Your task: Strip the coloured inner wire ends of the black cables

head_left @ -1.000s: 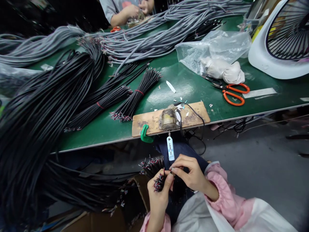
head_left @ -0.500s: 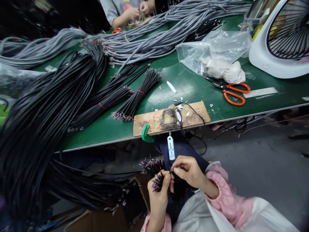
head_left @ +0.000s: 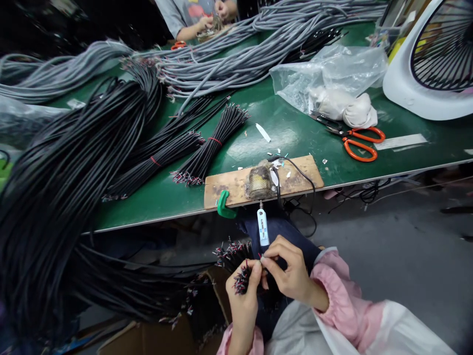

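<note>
My left hand (head_left: pixel 244 291) is closed round a bunch of black cables (head_left: pixel 242 280) whose stripped red and white wire ends poke out. Thumb and forefinger of my right hand (head_left: pixel 288 268) pinch a thin wire end at the left thumb's tip. A second cluster of cable ends (head_left: pixel 233 255) shows just behind the left hand. Straight ahead, a light-blue handled tool (head_left: pixel 262 228) hangs from a rounded, worn metal device (head_left: pixel 259 181), which sits on a wooden board (head_left: pixel 303 170) at the table edge. The lower parts of the held cables are hidden.
A green clamp (head_left: pixel 224 204) grips the board. Bundled black cables (head_left: pixel 219 133) and long grey cables (head_left: pixel 221 74) lie on the green table (head_left: pixel 177 209). Orange-handled scissors (head_left: pixel 360 143), a plastic bag (head_left: pixel 328 74) and a white fan (head_left: pixel 402 93) are right. Another person's hands (head_left: pixel 214 17) work at the far side.
My right hand has shifted slightly, its fingertips now closer together on the wire end by the left thumb. My left hand stays nearly still with the cables. The far person's hands moved a little.
</note>
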Available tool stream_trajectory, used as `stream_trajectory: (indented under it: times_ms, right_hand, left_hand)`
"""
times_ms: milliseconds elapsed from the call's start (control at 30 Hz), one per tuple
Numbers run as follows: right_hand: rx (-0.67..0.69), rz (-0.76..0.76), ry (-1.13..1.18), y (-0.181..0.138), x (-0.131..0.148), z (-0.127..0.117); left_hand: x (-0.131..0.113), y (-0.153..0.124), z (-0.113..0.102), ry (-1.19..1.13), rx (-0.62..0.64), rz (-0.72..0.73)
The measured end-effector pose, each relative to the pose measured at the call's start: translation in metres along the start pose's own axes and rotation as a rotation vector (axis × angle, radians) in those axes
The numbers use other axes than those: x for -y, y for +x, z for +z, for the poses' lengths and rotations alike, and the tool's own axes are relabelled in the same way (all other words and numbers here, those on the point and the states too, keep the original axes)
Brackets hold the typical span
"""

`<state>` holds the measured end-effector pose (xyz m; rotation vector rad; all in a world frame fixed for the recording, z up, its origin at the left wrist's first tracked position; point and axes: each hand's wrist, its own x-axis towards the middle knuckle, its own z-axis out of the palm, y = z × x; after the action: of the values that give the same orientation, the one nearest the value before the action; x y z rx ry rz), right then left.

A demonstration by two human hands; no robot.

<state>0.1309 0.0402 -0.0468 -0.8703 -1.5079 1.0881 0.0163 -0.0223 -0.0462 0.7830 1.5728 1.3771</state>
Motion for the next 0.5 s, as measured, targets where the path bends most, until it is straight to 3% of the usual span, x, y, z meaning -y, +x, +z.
stream_trajectory:
  times_ms: [67, 133, 333, 500]
  right_hand:
    - [-0.003, -0.109, -0.051, 0.0007, 0.0016, -0.0006]
    - [0.008, -0.126, -0.062, 0.0015, 0.0008, -0.0020]
    - [-0.048, 0.061, 0.001, 0.0031, -0.0060, -0.0088]
    - [0.021, 0.162, 0.129, 0.0035, -0.0052, -0.0097]
  left_hand:
    - [0.0021, -0.0006, -0.0006, 0.005, 0.004, 0.008]
    - [0.0037, -0.0012, -0.0009, -0.001, -0.005, 0.012]
    - [0.0032, -0.0008, -0.0001, -0.036, -0.048, -0.012]
    - [-0.0020, -0.0002, 0.0047, -0.008, -0.048, 0.022]
